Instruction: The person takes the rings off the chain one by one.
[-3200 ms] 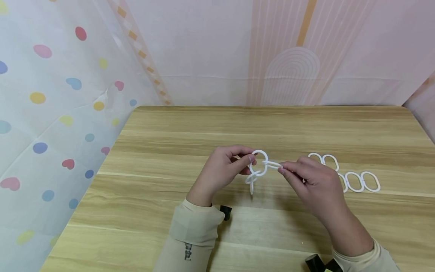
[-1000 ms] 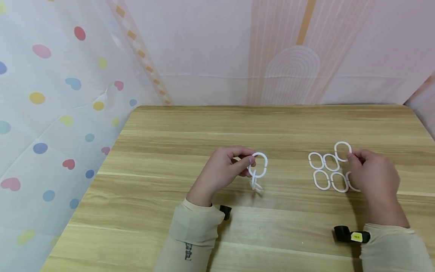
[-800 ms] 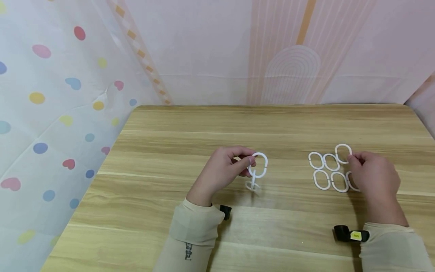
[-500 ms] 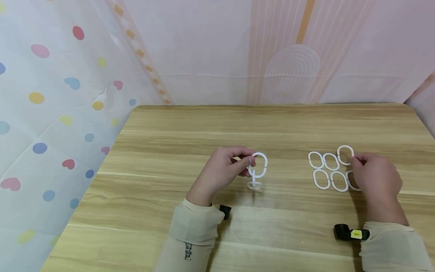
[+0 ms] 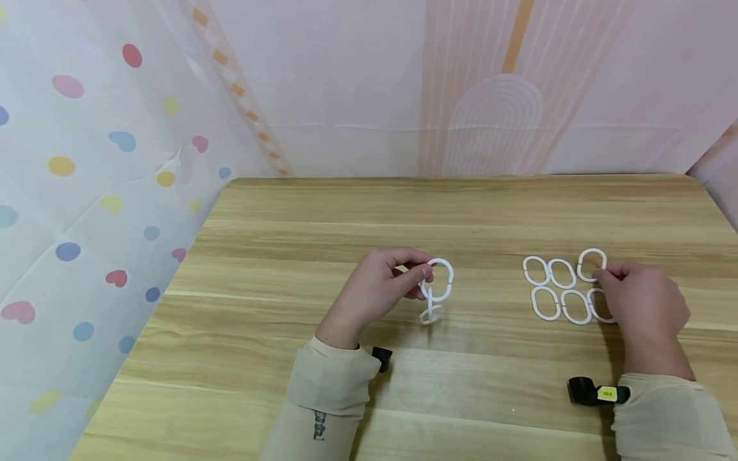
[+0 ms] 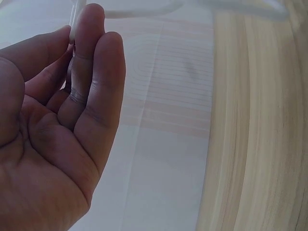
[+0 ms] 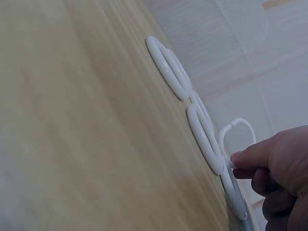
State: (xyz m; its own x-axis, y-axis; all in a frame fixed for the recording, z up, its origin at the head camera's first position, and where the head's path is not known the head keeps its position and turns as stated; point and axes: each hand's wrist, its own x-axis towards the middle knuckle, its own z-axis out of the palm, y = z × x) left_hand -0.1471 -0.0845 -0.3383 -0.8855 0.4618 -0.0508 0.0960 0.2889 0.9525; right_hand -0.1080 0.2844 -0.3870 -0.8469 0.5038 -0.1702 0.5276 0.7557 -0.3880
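Observation:
My left hand (image 5: 383,285) holds up a white oval plastic chain link (image 5: 452,279) between thumb and fingers. Smaller-looking white links (image 5: 429,315) dangle from it, blurred, above the tabletop. At the right, my right hand (image 5: 648,304) pinches a separate white link (image 5: 592,250) between thumb and index finger. In the right wrist view that link (image 7: 239,120) stands tilted up behind the flat links (image 7: 204,139). A front-row link (image 5: 594,301) is partly covered by the right hand. The left wrist view catches only the edge of the held link (image 6: 74,19) at the fingertips.
Two links (image 5: 535,258) lie in a back row and several more (image 5: 545,319) in a front row on the wooden table (image 5: 259,256). A patterned cloth (image 5: 357,89) hangs behind the table. Black wrist cameras (image 5: 596,392) sit at both sleeves.
The right hand has left the chain with a link that was hooked onto it and moved right, beside the loose links. Lately it has shifted that link slightly right and down. The left hand stays put.

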